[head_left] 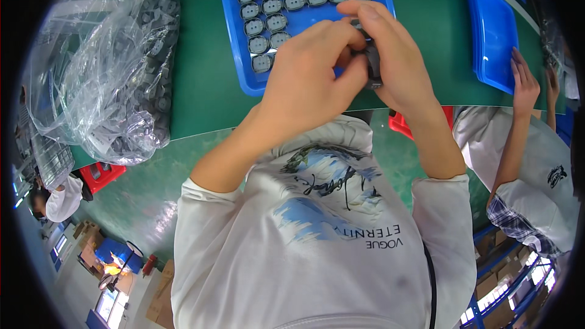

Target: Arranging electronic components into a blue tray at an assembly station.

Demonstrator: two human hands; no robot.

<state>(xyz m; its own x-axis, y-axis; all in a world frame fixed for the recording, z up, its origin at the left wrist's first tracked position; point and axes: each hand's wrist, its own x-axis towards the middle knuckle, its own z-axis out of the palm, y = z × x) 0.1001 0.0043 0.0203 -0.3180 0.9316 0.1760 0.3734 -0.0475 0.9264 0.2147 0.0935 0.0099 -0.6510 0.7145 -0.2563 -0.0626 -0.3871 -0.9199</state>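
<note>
Above the near right part of a shallow blue tray (230,30), my two hands meet around a small dark grey plastic part (373,68). My left hand (308,73) pinches it between thumb and bent fingers from the left. Cupped around its right side is my right hand (399,54), with fingers curled over the top. Much of the part is hidden by my fingers. In the tray, several grey oval plastic parts (295,1) lie in rows along the far and left sides.
A large clear plastic bag (91,79) of loose grey parts (159,42) lies at the left of the green table (201,60). At the right, a co-worker's hand (525,85) touches stacked blue trays (492,33). Red stools (102,176) stand below the table edge.
</note>
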